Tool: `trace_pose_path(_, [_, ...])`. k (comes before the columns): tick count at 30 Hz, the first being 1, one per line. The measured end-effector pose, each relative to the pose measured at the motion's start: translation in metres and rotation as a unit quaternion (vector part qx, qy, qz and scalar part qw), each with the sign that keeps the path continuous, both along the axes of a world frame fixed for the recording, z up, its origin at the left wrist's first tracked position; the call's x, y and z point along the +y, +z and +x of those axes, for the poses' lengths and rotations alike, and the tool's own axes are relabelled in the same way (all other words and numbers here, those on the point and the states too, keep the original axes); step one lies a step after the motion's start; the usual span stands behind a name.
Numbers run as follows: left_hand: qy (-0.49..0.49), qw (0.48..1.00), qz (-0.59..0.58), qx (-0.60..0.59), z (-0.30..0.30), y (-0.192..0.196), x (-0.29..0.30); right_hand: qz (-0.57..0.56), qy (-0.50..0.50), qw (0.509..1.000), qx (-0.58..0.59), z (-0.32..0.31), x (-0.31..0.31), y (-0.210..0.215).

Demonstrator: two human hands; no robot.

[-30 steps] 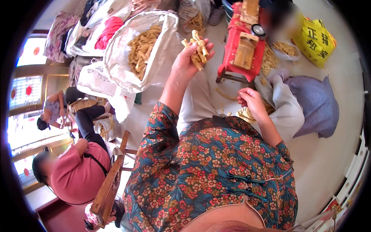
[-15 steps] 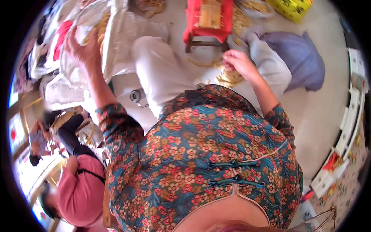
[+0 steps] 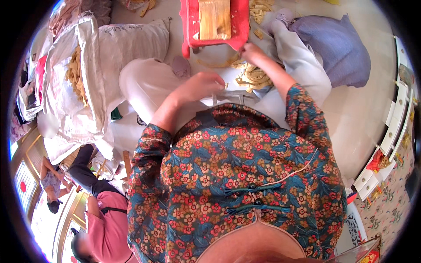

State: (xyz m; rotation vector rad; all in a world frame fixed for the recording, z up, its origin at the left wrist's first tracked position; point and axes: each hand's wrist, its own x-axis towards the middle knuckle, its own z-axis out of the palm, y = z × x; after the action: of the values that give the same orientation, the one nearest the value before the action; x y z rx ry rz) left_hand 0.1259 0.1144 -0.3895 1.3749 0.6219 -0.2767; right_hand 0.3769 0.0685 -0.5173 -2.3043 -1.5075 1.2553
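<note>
A low stool draped in red cloth stands in front of me, with a wooden board lying on top. My right hand is closed beside the cloth's near right corner; whatever it holds, if anything, is hidden. Just below that hand lies a heap of tan strips between my legs. My left hand hangs over my lap, left of the heap, its fingers smeared by motion. To the left stands an open white woven sack with more tan strips inside.
A full white sack lies behind the open one. On the right sits a bluish-grey bag beside my leg. More tan strips lie right of the stool. A person in pink sits at lower left; white drawers line the right edge.
My left hand has come from the open sack, right and down over my lap. My right hand has moved up to the stool's corner. The view has shifted.
</note>
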Motion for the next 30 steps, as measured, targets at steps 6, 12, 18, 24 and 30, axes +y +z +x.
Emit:
trace_pose_path(6, [-0.083, 0.953, 0.275, 0.100, 0.014, -0.017, -0.007, -0.038, 0.140, 0.986, -0.085, -0.033, 0.001, -0.120])
trace_pose_path(12, [-0.056, 0.954, 0.280, 0.089, 0.019, -0.012, -0.012, -0.102, 0.183, 0.970, -0.127, -0.021, 0.004, -0.150])
trace_pose_path(18, [-0.094, 0.957, 0.254, 0.109, 0.020, -0.010, -0.011, -0.132, 0.206, 0.958, -0.148, -0.010, -0.004, -0.156])
trace_pose_path(24, [-0.082, 0.945, 0.296, 0.113, 0.020, -0.015, -0.015, -0.113, 0.236, 0.954, -0.144, -0.006, -0.013, -0.135])
trace_pose_path(30, [-0.011, 0.962, 0.256, 0.098, 0.019, -0.024, -0.013, -0.067, 0.245, 0.967, 0.012, -0.036, 0.006, 0.020])
